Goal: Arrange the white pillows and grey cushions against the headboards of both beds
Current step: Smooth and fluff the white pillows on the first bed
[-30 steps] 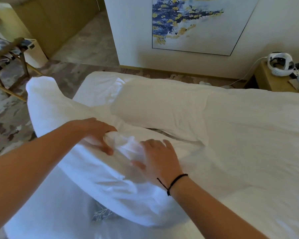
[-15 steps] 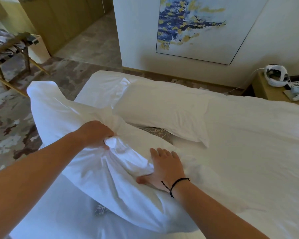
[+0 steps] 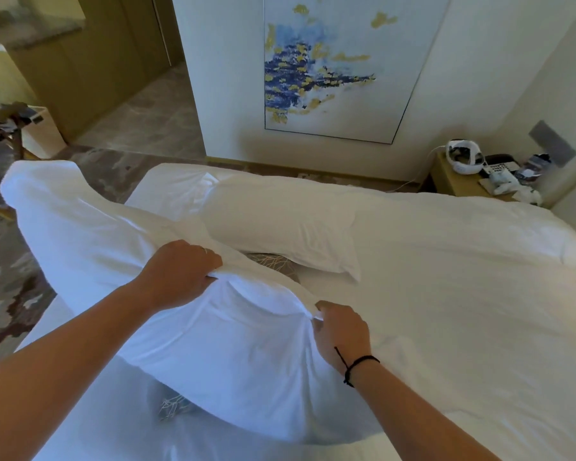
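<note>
Pillow: white, soft, creased cotton, long and plump.
Left hand: fingers clamped on its top fold.
Right hand: fingers pinching the same pillow.
Cushion: grey, patterned, under a second pillow.

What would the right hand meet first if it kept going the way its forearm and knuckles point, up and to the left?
Probably the grey cushion peeking out beyond the held pillow, then the second white pillow. The right hand already pinches the held pillow's cover; depth is uncertain.
</note>
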Tool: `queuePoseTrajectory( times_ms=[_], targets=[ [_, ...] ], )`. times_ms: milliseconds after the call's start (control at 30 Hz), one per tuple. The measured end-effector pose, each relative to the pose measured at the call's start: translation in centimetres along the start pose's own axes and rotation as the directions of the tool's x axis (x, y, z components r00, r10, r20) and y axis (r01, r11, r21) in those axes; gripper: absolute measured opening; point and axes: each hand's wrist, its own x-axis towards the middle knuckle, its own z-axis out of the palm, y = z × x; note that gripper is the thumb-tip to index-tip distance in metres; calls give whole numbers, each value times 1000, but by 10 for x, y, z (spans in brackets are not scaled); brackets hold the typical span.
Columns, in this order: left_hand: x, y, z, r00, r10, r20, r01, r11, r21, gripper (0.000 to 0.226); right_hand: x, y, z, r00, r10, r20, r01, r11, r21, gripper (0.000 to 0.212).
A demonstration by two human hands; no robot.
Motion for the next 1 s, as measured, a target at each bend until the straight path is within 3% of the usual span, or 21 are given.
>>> queuePoseTrajectory(
  times_ms=[233, 367, 533, 633, 767, 1000],
  targets=[
    [28, 129, -59, 999, 29, -42, -31, 998, -56, 12, -72, 114, -99, 984, -16, -179, 57, 972, 226, 36],
    [55, 239, -82, 998, 27, -57, -38, 978, -207, 14, -117, 205, -161, 967, 14, -255, 25, 989, 148, 19],
    [85, 394, -73, 999, 20, 28, -6, 899, -438, 16, -175, 338, -219, 921, 81, -380, -60, 996, 68, 20],
    [101, 482, -56, 996, 42, 77, 5, 843, -538, 30, -203, 413, -241, 894, 106, -436, -105, 994, 27, 18],
    [113, 582, -37, 989, 90, 120, -5, 819, -574, 33, -238, 496, -262, 901, 144, -409, -198, 976, -91, 16],
    [144, 694, -15, 977, 177, 116, -114, 901, -418, 21, -277, 599, -249, 896, 357, -266, -408, 897, -172, 23]
  ],
)
